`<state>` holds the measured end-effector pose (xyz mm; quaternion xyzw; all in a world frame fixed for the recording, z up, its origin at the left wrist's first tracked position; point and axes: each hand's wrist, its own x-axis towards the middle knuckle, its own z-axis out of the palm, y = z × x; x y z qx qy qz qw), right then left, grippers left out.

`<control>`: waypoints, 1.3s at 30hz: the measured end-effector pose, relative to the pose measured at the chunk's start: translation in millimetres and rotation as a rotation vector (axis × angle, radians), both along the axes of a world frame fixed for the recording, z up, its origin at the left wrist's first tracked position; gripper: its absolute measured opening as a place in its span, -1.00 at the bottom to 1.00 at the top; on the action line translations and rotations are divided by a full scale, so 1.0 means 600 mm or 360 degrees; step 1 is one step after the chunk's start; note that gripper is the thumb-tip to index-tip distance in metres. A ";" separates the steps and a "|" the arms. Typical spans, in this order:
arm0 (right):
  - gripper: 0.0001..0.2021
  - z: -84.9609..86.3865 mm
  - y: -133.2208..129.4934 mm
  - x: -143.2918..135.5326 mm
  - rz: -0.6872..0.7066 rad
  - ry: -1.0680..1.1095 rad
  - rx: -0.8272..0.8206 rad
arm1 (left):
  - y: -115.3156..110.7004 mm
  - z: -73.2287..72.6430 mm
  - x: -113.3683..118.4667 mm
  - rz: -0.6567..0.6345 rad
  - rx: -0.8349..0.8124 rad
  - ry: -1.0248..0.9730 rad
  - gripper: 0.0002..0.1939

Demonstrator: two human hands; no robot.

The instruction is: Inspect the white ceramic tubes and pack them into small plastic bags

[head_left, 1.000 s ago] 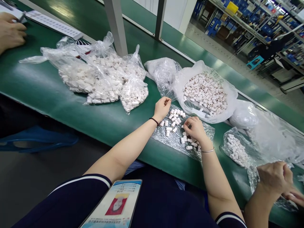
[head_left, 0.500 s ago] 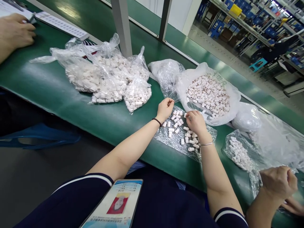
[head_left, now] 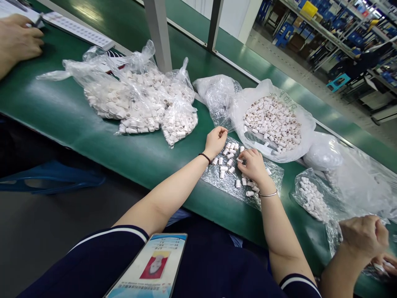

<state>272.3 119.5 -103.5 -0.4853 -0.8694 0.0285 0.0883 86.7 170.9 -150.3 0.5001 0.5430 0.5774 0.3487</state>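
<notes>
Left hand (head_left: 215,141) curled, grip unclear, right hand (head_left: 240,159) pinching a tube (head_left: 239,160), tubes (head_left: 252,186) half-hidden beneath, co-worker's hand (head_left: 20,41) cropped at ten o'clock

No word, brand or number can be read with certainty. The large white bag (head_left: 305,136) carries a row of green printed characters along its upper right side; they run at a slant, and the creased plastic and their small size keep them from being made out. The badge (head_left: 149,267) at the person's chest shows upside down, with several short lines of tiny print near its blue-edged end, and 2 or more lines of small characters past the photo (head_left: 155,265), all too blurred to read. The white strip (head_left: 77,30) at upper left bears rows of small grey marks, also illegible.
</notes>
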 end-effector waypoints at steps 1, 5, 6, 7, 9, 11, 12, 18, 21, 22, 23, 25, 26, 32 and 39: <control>-0.91 0.002 -0.005 0.001 0.0013 0.0022 0.0012 | 0.000 0.000 0.000 -0.0002 0.0000 -0.0001 -0.89; -0.81 0.010 -0.028 -0.013 0.0252 0.0142 -0.0055 | -0.001 0.001 0.000 0.0000 -0.0004 0.0002 -0.91; -0.79 0.010 -0.033 -0.018 0.0321 0.0151 -0.0076 | -0.001 0.001 0.000 0.0001 -0.0006 0.0002 -0.91; -0.78 0.009 -0.036 -0.022 0.0372 0.0151 -0.0084 | 0.000 0.001 0.000 0.0004 -0.0007 0.0001 -0.91; -0.81 0.004 -0.039 -0.025 0.0413 0.0134 -0.0065 | 0.000 -0.001 0.000 0.0009 -0.0009 -0.0004 -0.91; -0.87 -0.003 -0.039 -0.021 0.0403 0.0101 -0.0035 | 0.001 -0.002 0.000 0.0014 -0.0009 -0.0013 -0.90; -0.89 -0.006 -0.040 -0.018 0.0391 0.0085 -0.0023 | 0.002 -0.002 0.000 0.0015 -0.0009 -0.0017 -0.90; -0.82 -0.007 -0.060 -0.030 0.0436 0.0173 0.0036 | 0.002 -0.002 0.001 0.0009 -0.0020 -0.0041 -0.91; -0.79 -0.004 -0.072 -0.049 0.0549 0.0152 -0.0021 | 0.002 -0.001 0.001 0.0011 -0.0029 -0.0072 -0.90; -0.80 -0.004 -0.075 -0.054 0.0559 0.0119 -0.0051 | 0.002 -0.002 0.001 0.0012 -0.0033 -0.0085 -0.90; -0.81 -0.003 -0.077 -0.057 0.0548 0.0087 -0.0076 | 0.002 -0.002 0.001 0.0013 -0.0038 -0.0098 -0.90; -0.83 -0.004 -0.078 -0.062 0.0496 0.0071 -0.0102 | 0.002 -0.002 0.001 0.0014 -0.0052 -0.0122 -0.90; -0.83 -0.006 -0.078 -0.065 0.0472 0.0095 -0.0097 | 0.002 -0.003 0.001 0.0014 -0.0060 -0.0133 -0.90; -0.63 -0.024 -0.077 -0.099 0.0498 0.0168 -0.0056 | 0.005 -0.005 -0.001 0.0028 -0.0117 -0.0228 -0.89; -0.62 -0.024 -0.071 -0.084 0.0364 0.0155 -0.0018 | 0.005 -0.004 -0.001 0.0027 -0.0164 -0.0302 -0.89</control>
